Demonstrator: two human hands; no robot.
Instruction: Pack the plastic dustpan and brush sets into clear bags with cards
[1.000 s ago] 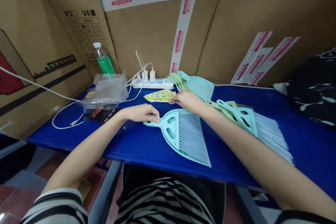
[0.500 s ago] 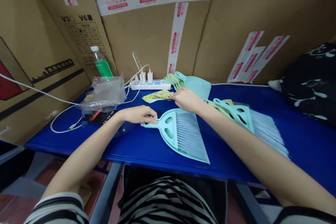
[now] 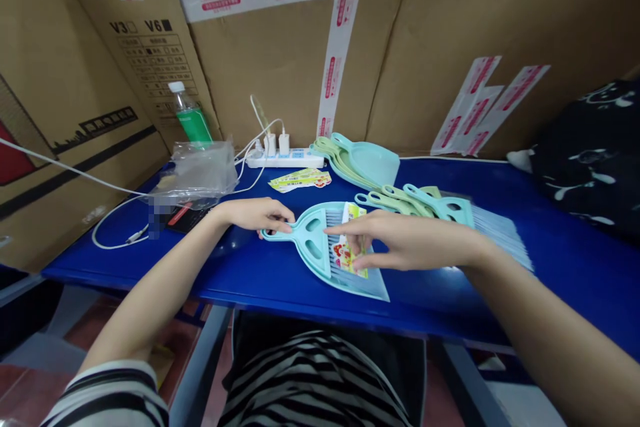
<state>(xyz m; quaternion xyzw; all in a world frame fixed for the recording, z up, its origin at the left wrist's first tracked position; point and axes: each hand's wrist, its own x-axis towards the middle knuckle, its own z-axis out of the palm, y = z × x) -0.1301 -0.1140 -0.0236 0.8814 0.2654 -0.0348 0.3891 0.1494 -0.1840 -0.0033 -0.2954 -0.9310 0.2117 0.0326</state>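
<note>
My left hand [image 3: 257, 215] is closed around the handle end of a light-blue hand brush [image 3: 316, 225], which lies nested on a matching dustpan [image 3: 315, 271]. A yellow-and-white printed card [image 3: 342, 257] lies across the brush's bristles. Over that card is my right hand [image 3: 410, 240], thumb and index finger stretched apart; whether its curled fingers touch the card I cannot tell. Behind the brush, several similar cards [image 3: 300, 179] lie in a loose pile on the blue table [image 3: 250, 287].
Stacked blue and green dustpans [image 3: 373, 159] stand at the back, with several brushes [image 3: 457, 211] to the right. A white power strip [image 3: 287, 159], a plastic bag [image 3: 203, 170] and a green-labelled bottle [image 3: 193, 123] sit behind on the left. A black patterned cloth item [image 3: 590, 153] is far right.
My right hand has come from the card pile toward me, and one card now lies on the bristles. My left hand keeps its hold, with the brush and dustpan slightly further left in view.
</note>
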